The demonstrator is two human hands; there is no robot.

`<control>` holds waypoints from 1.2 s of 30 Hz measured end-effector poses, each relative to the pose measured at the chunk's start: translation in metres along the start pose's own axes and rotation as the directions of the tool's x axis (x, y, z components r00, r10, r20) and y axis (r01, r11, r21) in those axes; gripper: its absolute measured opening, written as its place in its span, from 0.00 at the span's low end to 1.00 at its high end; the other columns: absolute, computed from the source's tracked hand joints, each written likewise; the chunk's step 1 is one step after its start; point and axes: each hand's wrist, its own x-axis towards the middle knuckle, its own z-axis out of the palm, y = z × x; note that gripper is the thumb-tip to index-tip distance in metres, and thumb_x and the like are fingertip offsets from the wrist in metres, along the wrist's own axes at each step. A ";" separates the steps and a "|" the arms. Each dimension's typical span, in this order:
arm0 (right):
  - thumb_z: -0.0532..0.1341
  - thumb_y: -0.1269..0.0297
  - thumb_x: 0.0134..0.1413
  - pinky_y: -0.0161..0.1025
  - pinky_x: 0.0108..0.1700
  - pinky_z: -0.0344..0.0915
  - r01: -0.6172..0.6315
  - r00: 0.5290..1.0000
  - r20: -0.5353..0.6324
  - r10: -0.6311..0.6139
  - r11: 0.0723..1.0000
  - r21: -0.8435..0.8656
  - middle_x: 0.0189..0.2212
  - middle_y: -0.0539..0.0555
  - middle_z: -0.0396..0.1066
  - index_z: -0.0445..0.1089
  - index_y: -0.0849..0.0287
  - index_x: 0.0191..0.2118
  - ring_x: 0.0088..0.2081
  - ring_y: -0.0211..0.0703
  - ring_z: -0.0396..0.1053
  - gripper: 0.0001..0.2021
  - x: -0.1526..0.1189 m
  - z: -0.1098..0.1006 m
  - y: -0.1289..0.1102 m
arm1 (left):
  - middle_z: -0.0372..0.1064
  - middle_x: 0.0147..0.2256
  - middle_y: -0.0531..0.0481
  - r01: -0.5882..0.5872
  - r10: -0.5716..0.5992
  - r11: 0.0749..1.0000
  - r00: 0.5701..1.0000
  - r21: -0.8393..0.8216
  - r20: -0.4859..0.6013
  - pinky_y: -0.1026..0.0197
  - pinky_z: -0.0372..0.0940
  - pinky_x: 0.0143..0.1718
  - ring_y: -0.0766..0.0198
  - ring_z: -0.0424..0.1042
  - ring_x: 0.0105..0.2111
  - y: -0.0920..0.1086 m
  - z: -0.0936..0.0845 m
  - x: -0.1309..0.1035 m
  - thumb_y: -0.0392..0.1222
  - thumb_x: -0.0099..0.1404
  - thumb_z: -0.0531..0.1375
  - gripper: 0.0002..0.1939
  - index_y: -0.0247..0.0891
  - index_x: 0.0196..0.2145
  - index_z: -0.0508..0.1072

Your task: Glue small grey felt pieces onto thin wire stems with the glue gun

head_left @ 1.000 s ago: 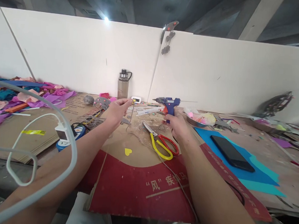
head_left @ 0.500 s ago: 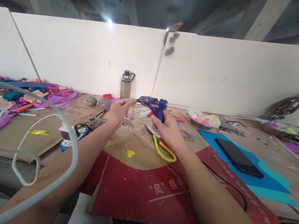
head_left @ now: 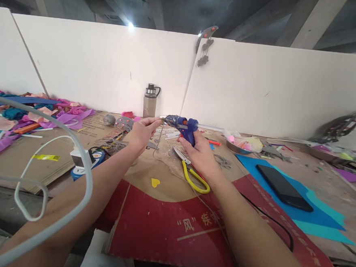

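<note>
My right hand (head_left: 203, 151) is wrapped round the handle of a blue glue gun (head_left: 187, 128), its nozzle pointing left. Right at the nozzle, my left hand (head_left: 141, 135) pinches a thin grey string (head_left: 161, 134), which hangs down from the fingertips. A small yellowish piece at those fingertips is mostly hidden. Below the hands, a yellow heart cutout (head_left: 155, 182) lies flat on the red and brown cardboard (head_left: 159, 225). Yellow-handled scissors (head_left: 193, 176) rest near my right wrist, with their blades pointing away.
A white cable (head_left: 86, 184) loops across the near left. Behind my hands stands a bottle (head_left: 150, 101) by the white partition (head_left: 94, 62). To the right, a black phone (head_left: 284, 187) lies on blue sheets (head_left: 321, 216). Coloured scraps (head_left: 66, 115) are heaped at left.
My left fingertips have turned slightly and shifted a little right, so less of the yellow piece shows. The glue gun's back end has dipped slightly. Scissors and heart stay put.
</note>
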 end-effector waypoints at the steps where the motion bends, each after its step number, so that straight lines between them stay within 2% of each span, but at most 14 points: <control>1: 0.56 0.56 0.58 0.46 0.46 0.64 0.014 1.000 -0.005 -0.014 1.000 -0.012 0.44 0.58 0.72 0.67 0.56 0.47 0.44 0.49 0.68 0.15 0.000 0.000 -0.001 | 0.59 0.18 0.57 0.001 -0.001 1.000 1.000 0.000 -0.002 0.67 0.47 0.18 0.75 0.52 0.17 0.000 0.000 0.000 0.49 0.48 0.68 0.17 0.33 0.32 0.79; 6: 0.57 0.59 0.57 0.46 0.47 0.63 0.028 0.999 -0.021 -0.028 0.999 -0.039 0.42 0.58 0.72 0.66 0.58 0.51 0.43 0.49 0.68 0.17 0.000 0.001 -0.002 | 0.59 0.17 0.57 0.004 -0.004 1.000 1.000 -0.007 -0.001 0.67 0.47 0.18 0.75 0.52 0.17 0.001 0.001 0.000 0.46 0.49 0.68 0.15 0.33 0.32 0.79; 11: 0.56 0.58 0.58 0.47 0.49 0.62 0.003 0.999 -0.037 -0.004 0.999 -0.036 0.45 0.58 0.71 0.66 0.58 0.52 0.45 0.50 0.68 0.18 0.000 0.001 0.001 | 0.59 0.18 0.57 -0.004 0.004 1.000 1.000 -0.019 0.005 0.67 0.47 0.18 0.75 0.51 0.17 0.001 0.001 -0.001 0.46 0.49 0.68 0.14 0.34 0.31 0.79; 18: 0.57 0.59 0.57 0.46 0.46 0.63 0.002 1.000 -0.025 -0.003 0.999 -0.042 0.40 0.57 0.72 0.67 0.59 0.51 0.40 0.48 0.68 0.17 0.000 0.002 -0.002 | 0.60 0.18 0.56 -0.010 0.010 1.000 1.000 -0.021 0.006 0.67 0.46 0.19 0.75 0.52 0.18 -0.002 0.001 0.001 0.46 0.48 0.68 0.14 0.34 0.32 0.79; 25: 0.56 0.58 0.58 0.47 0.48 0.62 0.001 0.999 -0.041 -0.001 1.000 -0.006 0.45 0.57 0.72 0.66 0.57 0.53 0.44 0.49 0.68 0.18 0.001 0.002 0.003 | 0.60 0.18 0.56 -0.002 0.002 1.000 1.000 -0.007 0.004 0.67 0.48 0.19 0.74 0.52 0.18 -0.002 0.000 0.000 0.47 0.48 0.68 0.14 0.34 0.30 0.79; 32: 0.56 0.59 0.57 0.47 0.48 0.62 0.025 0.999 -0.038 -0.025 1.000 -0.006 0.43 0.57 0.72 0.66 0.56 0.53 0.42 0.49 0.68 0.18 0.001 0.003 0.001 | 0.59 0.18 0.56 0.019 -0.018 0.999 1.000 -0.045 0.005 0.67 0.46 0.18 0.75 0.52 0.17 -0.002 0.001 0.001 0.46 0.48 0.68 0.13 0.35 0.30 0.79; 36: 0.57 0.58 0.57 0.47 0.47 0.62 0.003 0.999 -0.053 -0.002 1.000 0.018 0.44 0.56 0.72 0.68 0.55 0.49 0.42 0.48 0.67 0.16 0.002 0.002 0.005 | 0.59 0.18 0.56 0.031 -0.030 0.998 0.999 -0.063 0.015 0.67 0.46 0.18 0.75 0.52 0.17 0.000 0.001 0.000 0.46 0.48 0.68 0.13 0.35 0.29 0.78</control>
